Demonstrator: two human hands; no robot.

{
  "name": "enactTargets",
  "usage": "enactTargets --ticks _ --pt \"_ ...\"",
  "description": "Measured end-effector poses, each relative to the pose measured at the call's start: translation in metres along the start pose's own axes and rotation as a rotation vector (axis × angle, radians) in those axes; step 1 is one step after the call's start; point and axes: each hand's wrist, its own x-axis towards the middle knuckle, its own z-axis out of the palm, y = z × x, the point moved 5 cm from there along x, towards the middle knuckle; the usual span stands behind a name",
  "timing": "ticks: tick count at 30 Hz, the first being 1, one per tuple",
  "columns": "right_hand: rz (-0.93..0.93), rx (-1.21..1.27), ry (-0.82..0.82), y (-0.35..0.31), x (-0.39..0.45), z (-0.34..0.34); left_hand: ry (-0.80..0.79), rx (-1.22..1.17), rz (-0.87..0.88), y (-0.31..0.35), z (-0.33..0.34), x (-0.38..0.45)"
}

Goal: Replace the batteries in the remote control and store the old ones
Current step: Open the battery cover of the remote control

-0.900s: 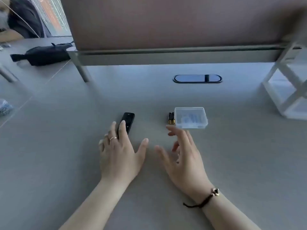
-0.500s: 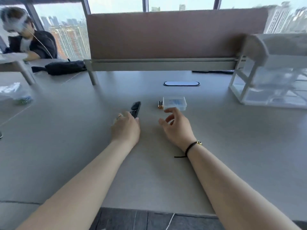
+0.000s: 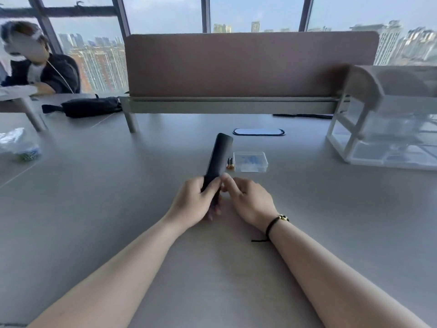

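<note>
Remote (image 3: 218, 159) lifted, in left hand (image 3: 194, 204) (R touching).

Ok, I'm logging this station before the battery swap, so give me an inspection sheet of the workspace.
Surface: grey desk, matte.
Job's things: black remote lifted off the desk; two batteries lying beside a closed clear plastic box.
Clutter: black pouch, plastic bag, white rack.
Hands: left hand grips the remote's lower end; right hand pinches it there.
Cables: nothing seen; grommet shut.
Surroundings: brown divider, windows, seated person.
</note>
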Motion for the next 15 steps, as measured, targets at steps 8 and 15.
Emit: enactTargets --ticks 8,15 --pt "-0.076 -0.048 -0.065 -0.003 0.015 0.005 -0.058 -0.272 -0.101 0.003 0.006 0.013" --pt "-0.132 0.026 -0.098 0.000 0.000 0.009 -0.103 -0.402 -0.169 0.005 0.009 -0.006"
